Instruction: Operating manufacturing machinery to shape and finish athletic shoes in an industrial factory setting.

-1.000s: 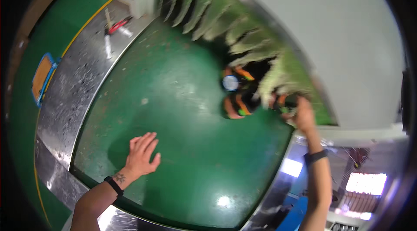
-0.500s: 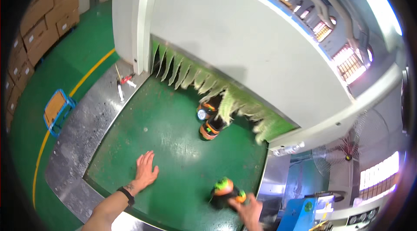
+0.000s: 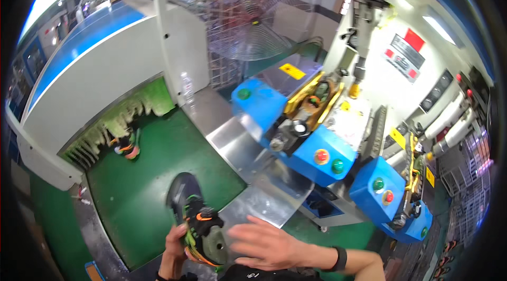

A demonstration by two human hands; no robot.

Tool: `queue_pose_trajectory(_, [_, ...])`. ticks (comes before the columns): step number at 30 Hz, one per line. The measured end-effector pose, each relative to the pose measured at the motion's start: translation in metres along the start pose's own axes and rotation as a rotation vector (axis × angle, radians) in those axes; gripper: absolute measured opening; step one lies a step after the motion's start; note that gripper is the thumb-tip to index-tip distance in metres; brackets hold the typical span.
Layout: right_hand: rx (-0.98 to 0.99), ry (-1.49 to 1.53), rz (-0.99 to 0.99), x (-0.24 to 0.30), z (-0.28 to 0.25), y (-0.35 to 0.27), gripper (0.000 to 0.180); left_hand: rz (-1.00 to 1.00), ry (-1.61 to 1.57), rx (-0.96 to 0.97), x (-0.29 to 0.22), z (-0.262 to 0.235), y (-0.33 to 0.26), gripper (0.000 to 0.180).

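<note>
A black shoe with green and orange trim [image 3: 198, 217] is tilted over the near part of the green belt. A grey-green block with a hole [image 3: 214, 246] fills its opening. My left hand [image 3: 175, 241] grips the shoe's heel side from the left, with some fingers hidden behind it. Close to the right of the block, my right hand [image 3: 269, 244] is open, its fingers apart and slightly blurred; whether it touches the shoe I cannot tell. Farther off, black-and-orange footwear [image 3: 127, 149] lies on the belt, partly under the green fringe [image 3: 121, 120].
The green belt [image 3: 148, 186] runs beneath a white machine housing [image 3: 100, 64]. A clear bottle [image 3: 187, 88] stands on its metal edge. To the right are blue machine units [image 3: 325, 154] with red and green buttons, and a metal plate [image 3: 274, 191]. Behind stands a large fan [image 3: 256, 22].
The view has swung right, bringing the blue machines in. The shoe near my right hand has come off the belt into my left hand, which was empty. My right hand has let go.
</note>
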State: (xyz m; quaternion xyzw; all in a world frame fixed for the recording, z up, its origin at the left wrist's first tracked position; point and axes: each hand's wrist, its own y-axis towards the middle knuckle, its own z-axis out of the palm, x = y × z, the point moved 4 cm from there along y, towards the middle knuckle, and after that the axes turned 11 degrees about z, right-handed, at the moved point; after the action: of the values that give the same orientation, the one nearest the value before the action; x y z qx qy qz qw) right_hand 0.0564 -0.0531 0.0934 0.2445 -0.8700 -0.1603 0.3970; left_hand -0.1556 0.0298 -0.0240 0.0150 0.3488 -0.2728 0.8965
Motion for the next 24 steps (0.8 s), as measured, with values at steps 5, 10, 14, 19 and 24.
queue_pose_trajectory(5, [-0.010, 0.623, 0.972, -0.029, -0.020, -0.073, 0.082, 0.022, 0.296, -0.001, 0.073, 0.072, 0.019, 0.069])
queue_pose_trajectory(10, [-0.159, 0.648, 1.002, -0.084, -0.096, -0.134, 0.074, 0.083, 0.001, 0.193, 0.160, 0.165, 0.059, 0.066])
queue_pose_trajectory(14, [-0.257, 0.621, 1.153, -0.115, -0.138, -0.171, 0.052, -0.133, 0.262, 0.022, 0.215, 0.189, 0.088, 0.061])
queue_pose_trajectory(19, [-0.639, 0.809, 1.110, -0.138, -0.170, -0.169, 0.056, 0.358, 0.382, 0.168, 0.166, 0.231, 0.253, 0.071])
queue_pose_trajectory(24, [-0.713, 0.644, 1.196, -0.172, -0.207, -0.139, 0.064, -0.034, 0.818, 0.549, 0.216, 0.303, 0.530, 0.095])
